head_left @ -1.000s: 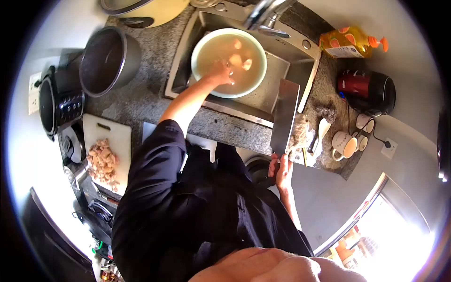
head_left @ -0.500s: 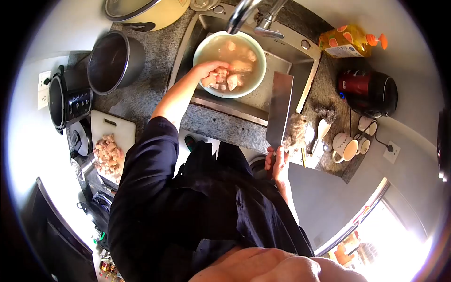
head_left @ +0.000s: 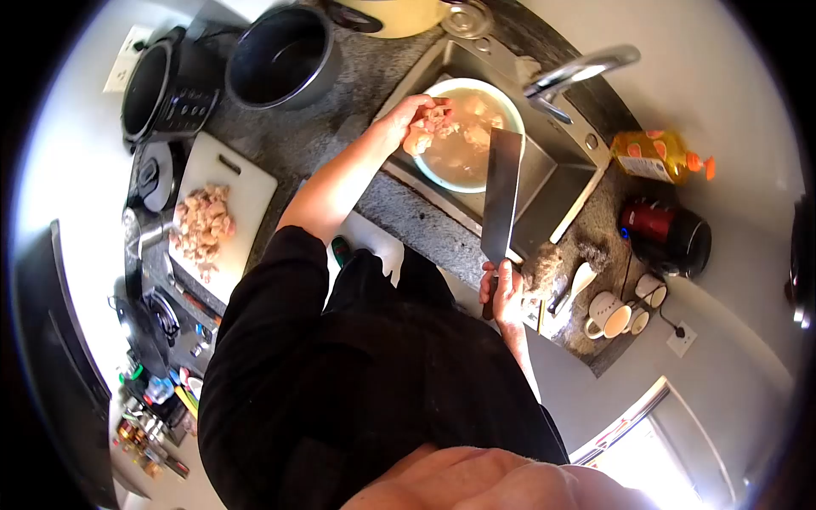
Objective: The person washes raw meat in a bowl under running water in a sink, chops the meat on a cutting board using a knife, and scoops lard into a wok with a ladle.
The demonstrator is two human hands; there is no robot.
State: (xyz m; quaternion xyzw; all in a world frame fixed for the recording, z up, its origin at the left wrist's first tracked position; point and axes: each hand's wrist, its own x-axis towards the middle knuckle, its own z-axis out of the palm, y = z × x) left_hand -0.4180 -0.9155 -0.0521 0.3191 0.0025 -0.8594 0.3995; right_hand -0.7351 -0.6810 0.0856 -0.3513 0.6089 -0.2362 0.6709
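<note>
My left hand (head_left: 404,116) is closed round several pieces of raw meat (head_left: 435,119) at the left rim of a pale bowl (head_left: 451,184). Cloudy water with more meat pieces (head_left: 478,134) fills the bowl, which sits in the steel sink. My right hand (head_left: 505,291) grips a cleaver (head_left: 501,200) by its handle, the broad blade pointing away from me. From this view the blade's tip overlaps the bowl's right side; I cannot tell whether they touch. To the left, a white cutting board (head_left: 252,189) carries a heap of cut meat (head_left: 202,228).
A faucet (head_left: 586,72) reaches over the sink (head_left: 544,200). Right of it stand a yellow soap bottle (head_left: 650,157), a red-black kettle (head_left: 667,234) and mugs (head_left: 609,314). At the left are a dark pot (head_left: 285,59) and a black cooker (head_left: 166,89).
My left hand has come up out of the water to the bowl's left rim with meat in it. The view has turned, and the cleaver stays in my right hand.
</note>
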